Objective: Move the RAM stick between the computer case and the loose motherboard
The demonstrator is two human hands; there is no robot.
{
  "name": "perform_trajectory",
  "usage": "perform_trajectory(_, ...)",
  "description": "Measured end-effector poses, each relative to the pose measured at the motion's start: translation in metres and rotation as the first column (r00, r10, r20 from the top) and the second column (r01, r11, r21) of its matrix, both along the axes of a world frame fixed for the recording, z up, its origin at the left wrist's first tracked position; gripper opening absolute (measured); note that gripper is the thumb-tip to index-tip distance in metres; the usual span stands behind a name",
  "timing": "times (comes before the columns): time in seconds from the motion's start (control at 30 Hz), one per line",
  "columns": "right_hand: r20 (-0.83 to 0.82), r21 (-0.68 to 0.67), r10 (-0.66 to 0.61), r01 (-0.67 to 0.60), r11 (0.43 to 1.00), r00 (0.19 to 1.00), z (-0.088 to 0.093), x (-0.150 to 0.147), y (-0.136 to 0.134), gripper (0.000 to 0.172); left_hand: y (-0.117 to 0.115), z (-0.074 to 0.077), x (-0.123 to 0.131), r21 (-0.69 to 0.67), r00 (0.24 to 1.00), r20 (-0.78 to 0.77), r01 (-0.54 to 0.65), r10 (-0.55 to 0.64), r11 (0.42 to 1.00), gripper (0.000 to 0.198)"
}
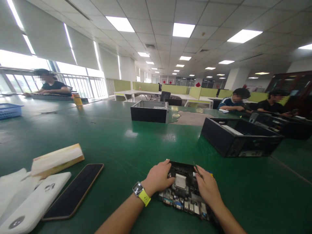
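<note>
- Green table (114, 139): motherboard (190, 192) toward five o'clock, outside the computer case (215, 138) off its two o'clock.
- Left hand (158, 176) spread at the board's ten o'clock corner; right hand (209, 187) pinching a thin tool (199, 172).
- Processor (180, 181) apparently seated; what's left, I cannot tell.

Lower centre in the frame, the bare left forearm (124, 213) wears a watch (138, 188) with a squarish silvery case, black-and-white face and bright yellow-green strap (144, 197) with dark holes; the right forearm (229, 214) is bare.
</note>
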State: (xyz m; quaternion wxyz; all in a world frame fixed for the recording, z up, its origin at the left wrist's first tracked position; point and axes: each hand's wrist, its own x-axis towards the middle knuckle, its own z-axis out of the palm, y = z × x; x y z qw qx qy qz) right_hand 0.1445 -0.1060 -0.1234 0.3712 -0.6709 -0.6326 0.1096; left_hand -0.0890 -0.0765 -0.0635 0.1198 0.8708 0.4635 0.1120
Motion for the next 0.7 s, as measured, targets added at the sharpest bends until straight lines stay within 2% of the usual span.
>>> perform_trajectory(0.17, -0.154, 0.040, 0.102, -0.097, 0.995, 0.983, 0.002, 0.005, 0.009, 0.042, -0.002, 0.004, 0.001, -0.001, 0.998, 0.037, -0.057, 0.057, 0.998, 0.050)
perform_trajectory(0.4, -0.189, 0.049, 0.126, -0.119, 0.992, 0.974, 0.003, 0.006, 0.010, 0.043, -0.003, 0.012, -0.002, -0.027, 0.996, 0.008, -0.084, 0.084, 0.996, 0.049)
perform_trajectory(0.7, -0.215, 0.062, 0.136, -0.126, 0.990, 0.967, 0.004, 0.005, 0.009, 0.047, -0.002, 0.014, -0.004, -0.041, 0.997, -0.016, -0.075, 0.074, 0.996, 0.047)
